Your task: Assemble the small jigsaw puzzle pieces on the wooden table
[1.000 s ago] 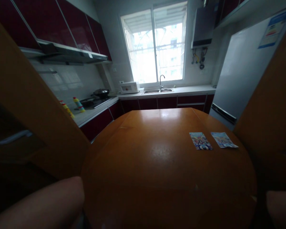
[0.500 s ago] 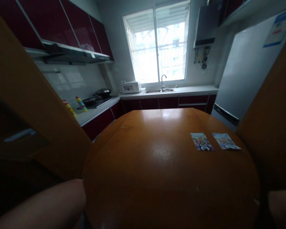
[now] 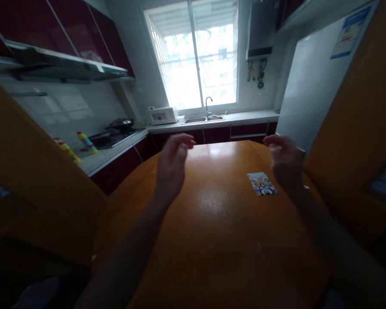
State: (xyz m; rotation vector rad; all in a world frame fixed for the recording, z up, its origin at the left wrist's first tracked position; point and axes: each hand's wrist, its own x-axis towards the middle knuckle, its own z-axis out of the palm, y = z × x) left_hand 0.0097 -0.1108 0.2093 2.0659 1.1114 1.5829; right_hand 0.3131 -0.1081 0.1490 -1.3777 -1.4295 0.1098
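Note:
Above the far half of the round wooden table point(image 3: 209, 231), my left hand point(image 3: 173, 165) is raised with its fingers curled in towards the thumb. Nothing shows in it. My right hand point(image 3: 283, 159) is held up at the far right, also with curled fingers and no object visible in them. Just left of the right hand, a colourful printed card point(image 3: 262, 184) lies flat on the table. A second printed sheet is almost wholly hidden behind my right wrist; only a pale corner point(image 3: 306, 187) peeks out. Both hands are slightly blurred and apart from each other.
Brown door frames stand close on both sides. Past the table are a counter with a sink point(image 3: 203, 120), a microwave point(image 3: 162, 116), a wok point(image 3: 122, 124) on the stove and yellow bottles point(image 3: 87, 143). A white fridge point(image 3: 312, 81) stands right.
Both arms have come up and forward from the lower edges, and the hands are now over the table. The view has shifted slightly to the right. My right arm now covers the second sheet.

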